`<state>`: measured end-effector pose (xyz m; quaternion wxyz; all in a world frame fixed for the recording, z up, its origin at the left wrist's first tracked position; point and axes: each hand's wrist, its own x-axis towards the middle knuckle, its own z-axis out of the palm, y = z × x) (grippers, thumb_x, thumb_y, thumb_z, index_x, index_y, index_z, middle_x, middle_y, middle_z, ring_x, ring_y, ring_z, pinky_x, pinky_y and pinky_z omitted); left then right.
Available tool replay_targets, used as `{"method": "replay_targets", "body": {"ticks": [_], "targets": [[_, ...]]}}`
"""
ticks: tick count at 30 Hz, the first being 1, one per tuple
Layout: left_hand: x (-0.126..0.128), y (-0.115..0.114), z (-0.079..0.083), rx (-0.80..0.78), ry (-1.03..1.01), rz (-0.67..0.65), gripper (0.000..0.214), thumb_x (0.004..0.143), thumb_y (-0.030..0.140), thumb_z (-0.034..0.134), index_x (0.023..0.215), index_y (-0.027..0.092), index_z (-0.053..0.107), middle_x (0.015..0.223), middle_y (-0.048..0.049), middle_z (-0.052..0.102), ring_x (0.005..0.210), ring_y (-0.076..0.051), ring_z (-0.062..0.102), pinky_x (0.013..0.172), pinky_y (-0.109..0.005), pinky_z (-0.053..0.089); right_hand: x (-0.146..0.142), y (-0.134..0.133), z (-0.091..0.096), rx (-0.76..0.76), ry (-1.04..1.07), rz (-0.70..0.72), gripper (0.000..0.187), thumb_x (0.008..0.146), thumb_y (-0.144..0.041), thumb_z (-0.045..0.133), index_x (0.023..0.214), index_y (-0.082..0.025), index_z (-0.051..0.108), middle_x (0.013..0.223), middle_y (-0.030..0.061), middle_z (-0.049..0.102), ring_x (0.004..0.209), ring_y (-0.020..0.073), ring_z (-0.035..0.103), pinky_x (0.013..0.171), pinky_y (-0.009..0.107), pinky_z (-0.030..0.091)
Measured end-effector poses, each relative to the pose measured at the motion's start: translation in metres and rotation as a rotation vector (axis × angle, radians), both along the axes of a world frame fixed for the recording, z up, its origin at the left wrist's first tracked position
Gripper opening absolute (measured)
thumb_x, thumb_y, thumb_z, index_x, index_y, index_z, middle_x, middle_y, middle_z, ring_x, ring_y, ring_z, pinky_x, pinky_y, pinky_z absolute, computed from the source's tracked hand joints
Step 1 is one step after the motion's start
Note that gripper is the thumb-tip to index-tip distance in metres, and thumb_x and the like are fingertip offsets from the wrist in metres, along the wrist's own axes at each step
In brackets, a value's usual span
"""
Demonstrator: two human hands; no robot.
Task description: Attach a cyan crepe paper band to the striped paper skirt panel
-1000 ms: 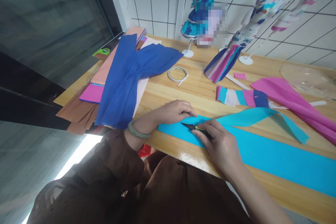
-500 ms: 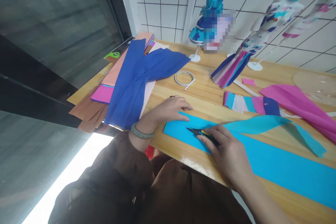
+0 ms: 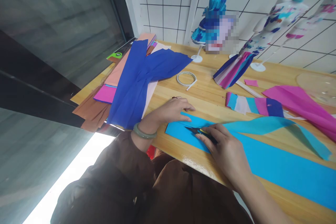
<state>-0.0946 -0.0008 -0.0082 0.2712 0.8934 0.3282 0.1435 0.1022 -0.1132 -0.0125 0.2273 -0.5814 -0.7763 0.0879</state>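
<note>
A long bright blue strip of crepe-like paper (image 3: 288, 171) lies along the front of the wooden table. My right hand (image 3: 229, 151) grips small black scissors (image 3: 193, 131) with a bit of yellow at the handle. Their dark pointed blades lie on the strip near its left end. My left hand (image 3: 173, 110), a bangle at its wrist, rests at the strip's upper left edge, thumb and fingers apart. A narrow, curling blue band (image 3: 262, 125) runs off to the right behind my right hand. My fingers partly hide the scissors' handles.
Dark blue crepe sheets (image 3: 128, 87) lie over a coloured stack on the left. Behind my hands sits a roll of white tape (image 3: 186, 79). A striped piece (image 3: 252, 104) and pink paper (image 3: 296, 101) lie right. Dressed mannequins (image 3: 278, 21) stand at the back.
The view has shifted slightly, so everything sits a little further right and down. Both hands keep nearly the same places on the blue strip, and the scissors have barely moved.
</note>
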Motion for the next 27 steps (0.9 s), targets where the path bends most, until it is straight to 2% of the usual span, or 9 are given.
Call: {"method": "replay_targets", "body": {"ticks": [6,12,27], "targets": [[-0.0008,-0.0006,-0.0010,-0.006,-0.010,0.007,0.038,0.075,0.035,0.065,0.108,0.017,0.063,0.104,-0.0059,0.062,0.099,-0.018,0.055,0.092,-0.030,0.036,-0.0024,-0.0004,0.0011,-0.032,0.006,-0.023,0.032,0.087,-0.046,0.049,0.091,-0.020,0.066,0.091,0.0056,0.065,0.079,0.0199,0.064,0.071,0.033,0.048],[-0.0017,-0.0005,-0.0030,0.005,-0.033,0.005,0.038,0.075,0.036,0.065,0.108,0.018,0.063,0.103,-0.0053,0.062,0.099,-0.019,0.055,0.092,-0.031,0.036,-0.0009,-0.0021,-0.0011,0.008,0.041,-0.015,0.031,0.088,-0.046,0.049,0.087,-0.020,0.066,0.088,0.0052,0.066,0.075,0.0184,0.064,0.068,0.031,0.049],[-0.0015,-0.0007,-0.0031,-0.007,-0.032,0.010,0.036,0.075,0.034,0.065,0.107,0.018,0.063,0.105,-0.0051,0.062,0.099,-0.019,0.055,0.092,-0.032,0.036,-0.0103,0.0036,-0.0039,0.007,-0.023,0.008,0.037,0.088,-0.049,0.046,0.093,-0.019,0.067,0.090,0.0070,0.065,0.076,0.0199,0.064,0.065,0.032,0.048]]}}
